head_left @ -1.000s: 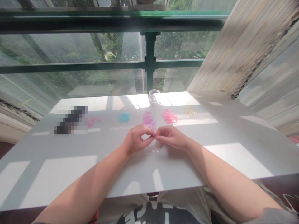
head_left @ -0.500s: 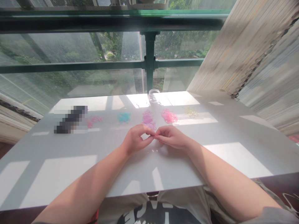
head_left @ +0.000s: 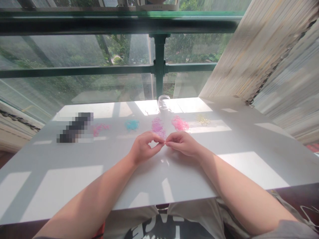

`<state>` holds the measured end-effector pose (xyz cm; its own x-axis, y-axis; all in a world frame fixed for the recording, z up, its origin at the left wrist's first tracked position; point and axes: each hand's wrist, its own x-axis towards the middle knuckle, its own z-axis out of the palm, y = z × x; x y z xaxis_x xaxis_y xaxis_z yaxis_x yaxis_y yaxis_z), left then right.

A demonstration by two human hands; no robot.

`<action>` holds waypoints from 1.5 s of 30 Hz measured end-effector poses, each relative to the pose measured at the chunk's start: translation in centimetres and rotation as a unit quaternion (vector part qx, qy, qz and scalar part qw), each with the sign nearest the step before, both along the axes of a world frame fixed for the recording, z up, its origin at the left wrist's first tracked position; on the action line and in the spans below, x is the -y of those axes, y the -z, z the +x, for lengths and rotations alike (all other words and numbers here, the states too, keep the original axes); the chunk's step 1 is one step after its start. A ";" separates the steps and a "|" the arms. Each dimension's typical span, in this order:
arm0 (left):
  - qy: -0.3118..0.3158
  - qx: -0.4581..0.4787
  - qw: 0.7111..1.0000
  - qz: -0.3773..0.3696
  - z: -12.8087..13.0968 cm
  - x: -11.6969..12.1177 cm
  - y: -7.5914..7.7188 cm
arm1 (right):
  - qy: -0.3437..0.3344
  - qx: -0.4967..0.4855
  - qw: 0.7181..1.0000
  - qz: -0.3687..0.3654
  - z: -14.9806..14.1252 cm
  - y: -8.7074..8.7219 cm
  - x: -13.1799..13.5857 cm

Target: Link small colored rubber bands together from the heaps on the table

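My left hand (head_left: pixel 146 146) and my right hand (head_left: pixel 183 143) meet fingertip to fingertip above the white table. Thumb and forefinger are pinched together on each. Whatever lies between the tips is too small to make out. Just beyond the fingers is a loose pile of thin purple strands or bands (head_left: pixel 157 126). A bright pink pile (head_left: pixel 180 123) lies past my right hand, and a light blue pile (head_left: pixel 132 125) sits to the left of the purple one.
A paler pink pile (head_left: pixel 101 128) lies at the left, beside a blurred-out dark object (head_left: pixel 76 127). Yellowish strands (head_left: pixel 203 119) are at the right. A clear glass or plastic cup (head_left: pixel 164 103) stands near the table's (head_left: pixel 249 139) far edge, before a green-framed window.
Both pinched hands have shifted very slightly up and to the left, still touching at the fingertips. The piles and the cup have stayed put.
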<state>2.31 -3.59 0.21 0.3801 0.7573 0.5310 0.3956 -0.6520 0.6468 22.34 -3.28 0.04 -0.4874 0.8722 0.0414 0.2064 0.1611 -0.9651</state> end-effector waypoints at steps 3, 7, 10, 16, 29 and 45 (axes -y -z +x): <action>-0.006 -0.001 1.000 -0.009 0.0 0.0 -0.1 | 0.004 0.005 1.000 0.002 0.1 -0.1 0.0; -0.016 0.000 1.000 -0.016 -0.1 0.0 -0.2 | 0.005 0.004 1.000 0.012 0.2 -0.2 0.0; -0.025 0.000 1.000 -0.020 -0.1 -0.1 -0.1 | 0.008 -0.007 1.000 0.018 0.3 -0.1 0.0; -0.029 0.010 0.999 -0.021 -0.1 -0.1 0.1 | -0.005 -0.026 0.999 0.031 -0.2 0.1 0.2; 0.013 0.018 1.000 -0.002 -0.1 -0.1 0.0 | -0.042 -0.045 0.996 -0.066 -0.4 -0.3 0.4; 0.008 0.011 1.000 0.011 -0.2 -0.2 0.1 | -0.052 -0.089 0.992 -0.066 -0.5 -0.1 0.3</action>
